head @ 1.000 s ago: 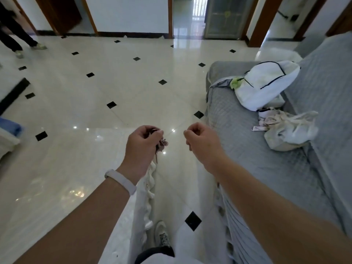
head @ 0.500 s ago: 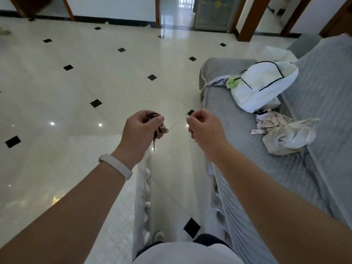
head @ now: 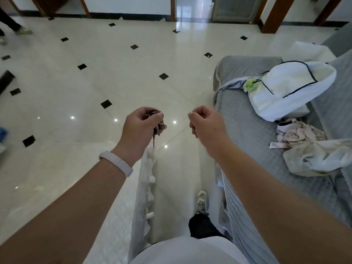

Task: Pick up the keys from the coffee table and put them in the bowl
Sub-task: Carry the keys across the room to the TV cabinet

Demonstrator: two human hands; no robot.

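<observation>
- L hand (head: 140, 128) grip clamped on keys (head: 159, 128); one key hangs straight down below fist, above the bench (head: 122, 216) edge
- R hand (head: 205, 124) curled together, empty; bowl not in view

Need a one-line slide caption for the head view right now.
Left hand grips the keys above the glossy floor, right hand curled empty beside it; no bowl in view.

Home living room: grey quilted sofa (head: 266, 141), glossy tiled floor (head: 95, 77), wooden doorframes (head: 274, 14).
</observation>
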